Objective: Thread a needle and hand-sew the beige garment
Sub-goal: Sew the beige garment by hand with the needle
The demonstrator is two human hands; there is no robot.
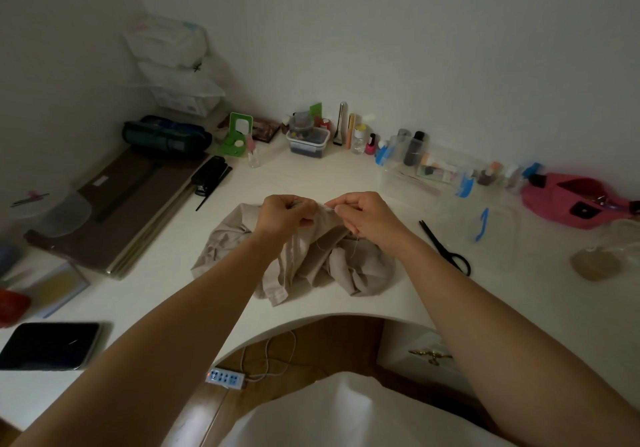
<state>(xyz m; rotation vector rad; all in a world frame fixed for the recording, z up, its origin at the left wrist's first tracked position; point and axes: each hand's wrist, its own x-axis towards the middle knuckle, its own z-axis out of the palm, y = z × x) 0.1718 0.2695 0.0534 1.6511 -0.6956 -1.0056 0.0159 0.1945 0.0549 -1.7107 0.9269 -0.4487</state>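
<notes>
The beige garment (304, 263) lies crumpled on the white desk (502, 290) in front of me. My left hand (282, 216) grips a raised fold of the cloth, fingers curled round it. My right hand (363, 216) pinches a thin silver needle (327, 207) that points left into the fold, between the two hands. A pale thread (354, 249) hangs from under my right hand down over the fabric.
Black scissors (446, 249) lie right of the garment. A clear box with blue clips (426, 176), small bottles (360, 140) and a pink pouch (568, 200) line the back. A stapler (209, 174), dark boards (128, 211) and a phone (52, 344) sit to the left.
</notes>
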